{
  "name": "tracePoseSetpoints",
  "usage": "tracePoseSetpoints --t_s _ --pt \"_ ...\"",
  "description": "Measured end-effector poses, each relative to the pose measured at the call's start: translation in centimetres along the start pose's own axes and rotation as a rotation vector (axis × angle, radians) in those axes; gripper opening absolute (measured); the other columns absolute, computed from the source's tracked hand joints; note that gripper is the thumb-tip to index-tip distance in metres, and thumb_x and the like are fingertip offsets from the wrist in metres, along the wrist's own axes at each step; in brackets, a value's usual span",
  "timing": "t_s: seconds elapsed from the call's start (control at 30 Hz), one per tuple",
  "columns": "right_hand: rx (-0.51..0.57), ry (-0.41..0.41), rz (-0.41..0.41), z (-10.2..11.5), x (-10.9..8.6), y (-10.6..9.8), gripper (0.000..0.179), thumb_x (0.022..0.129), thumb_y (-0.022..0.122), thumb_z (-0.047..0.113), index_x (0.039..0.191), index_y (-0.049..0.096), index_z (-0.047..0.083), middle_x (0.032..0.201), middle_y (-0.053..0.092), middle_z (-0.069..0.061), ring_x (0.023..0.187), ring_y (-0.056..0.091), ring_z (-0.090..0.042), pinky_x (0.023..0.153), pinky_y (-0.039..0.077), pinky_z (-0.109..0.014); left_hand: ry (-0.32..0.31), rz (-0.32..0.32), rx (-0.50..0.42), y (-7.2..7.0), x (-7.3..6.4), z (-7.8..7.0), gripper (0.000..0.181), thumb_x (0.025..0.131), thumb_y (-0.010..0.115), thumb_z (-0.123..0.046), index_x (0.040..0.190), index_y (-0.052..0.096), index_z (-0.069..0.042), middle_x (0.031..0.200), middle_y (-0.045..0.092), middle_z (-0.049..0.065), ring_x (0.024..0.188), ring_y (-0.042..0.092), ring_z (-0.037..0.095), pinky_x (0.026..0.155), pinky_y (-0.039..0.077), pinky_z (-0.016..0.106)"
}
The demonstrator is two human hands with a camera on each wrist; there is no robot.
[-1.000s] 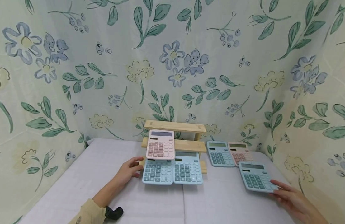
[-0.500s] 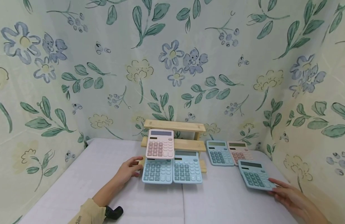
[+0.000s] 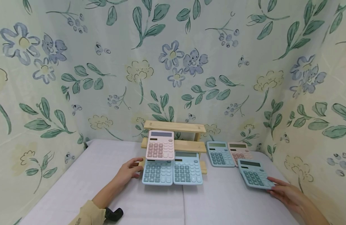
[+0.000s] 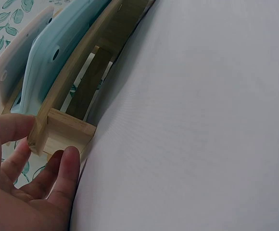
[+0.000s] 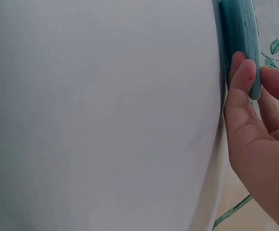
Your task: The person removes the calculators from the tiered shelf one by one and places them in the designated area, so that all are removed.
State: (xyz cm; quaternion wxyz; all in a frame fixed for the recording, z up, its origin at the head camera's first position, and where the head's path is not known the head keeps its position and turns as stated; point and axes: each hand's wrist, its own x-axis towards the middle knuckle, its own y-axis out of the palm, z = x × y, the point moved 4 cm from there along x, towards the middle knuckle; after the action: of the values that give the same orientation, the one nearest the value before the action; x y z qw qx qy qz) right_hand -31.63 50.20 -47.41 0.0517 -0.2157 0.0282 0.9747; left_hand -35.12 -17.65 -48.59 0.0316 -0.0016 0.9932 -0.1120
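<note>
Near the table's middle, a tiered wooden stand (image 3: 175, 126) bears a pink calculator (image 3: 160, 146) on its middle tier. Below it, a left blue calculator (image 3: 157, 175) and a right blue calculator (image 3: 187, 170) lean side by side; the pink one hides the left one's top. My left hand (image 3: 127, 172) holds the left end of the stand's lowest tier, its fingertips around the wooden end (image 4: 65, 132) in the left wrist view. At the right, my right hand (image 3: 288, 194) pinches another blue calculator (image 3: 254, 175) by its lower right corner, thumb on one face and fingers on the other.
Behind the held calculator, a blue calculator (image 3: 220, 154) and a pink calculator (image 3: 240, 152) lie side by side on the white tablecloth (image 3: 212, 200). The pink one is partly covered. Floral curtains (image 3: 173, 93) enclose the table at the back and sides.
My right hand has shifted slightly left and away from me with the blue calculator, whose near edge has swung a little left. The left hand and the stand keep their place.
</note>
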Motion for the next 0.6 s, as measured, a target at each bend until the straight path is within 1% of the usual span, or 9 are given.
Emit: tracePoseSetpoints --t_s 0.1,0.23,0.43,0.6 --pt "-0.013 0.005 -0.01 0.04 0.21 -0.18 0.027 0.084 0.071 -0.005 0.098 0.078 0.016 0.092 0.069 0.006 0.092 0.07 -0.018 0.093 0.056 -0.041 0.002 0.002 0.003 0.07 -0.01 -0.02 0.044 0.096 0.065 -0.022 0.139 0.058 -0.015 0.127 0.059 0.015 0.099 0.064 0.022 0.079 0.058 0.035" --pt "-0.021 0.003 -0.004 0.04 0.4 -0.41 0.027 0.082 0.072 -0.006 0.1 0.078 0.014 0.092 0.069 0.007 0.092 0.07 -0.018 0.094 0.056 -0.041 0.004 0.0 0.005 0.13 -0.02 -0.08 0.044 0.096 0.065 -0.022 0.139 0.058 -0.015 0.126 0.059 0.014 0.098 0.064 0.022 0.079 0.059 0.034" --pt "-0.012 0.001 0.011 0.15 0.65 -0.55 0.028 0.081 0.074 -0.005 0.1 0.078 0.015 0.093 0.068 0.009 0.092 0.07 -0.017 0.095 0.056 -0.041 0.006 -0.003 0.005 0.12 -0.02 -0.13 0.044 0.096 0.065 -0.021 0.139 0.058 -0.014 0.126 0.059 0.014 0.099 0.063 0.022 0.078 0.058 0.034" --pt "-0.012 -0.007 0.021 0.16 0.85 -0.73 0.028 0.082 0.072 -0.005 0.101 0.078 0.015 0.093 0.067 0.01 0.092 0.07 -0.016 0.095 0.056 -0.041 0.002 -0.01 0.01 0.11 -0.04 -0.1 0.043 0.096 0.064 -0.02 0.139 0.058 -0.014 0.126 0.059 0.014 0.098 0.063 0.022 0.078 0.058 0.034"
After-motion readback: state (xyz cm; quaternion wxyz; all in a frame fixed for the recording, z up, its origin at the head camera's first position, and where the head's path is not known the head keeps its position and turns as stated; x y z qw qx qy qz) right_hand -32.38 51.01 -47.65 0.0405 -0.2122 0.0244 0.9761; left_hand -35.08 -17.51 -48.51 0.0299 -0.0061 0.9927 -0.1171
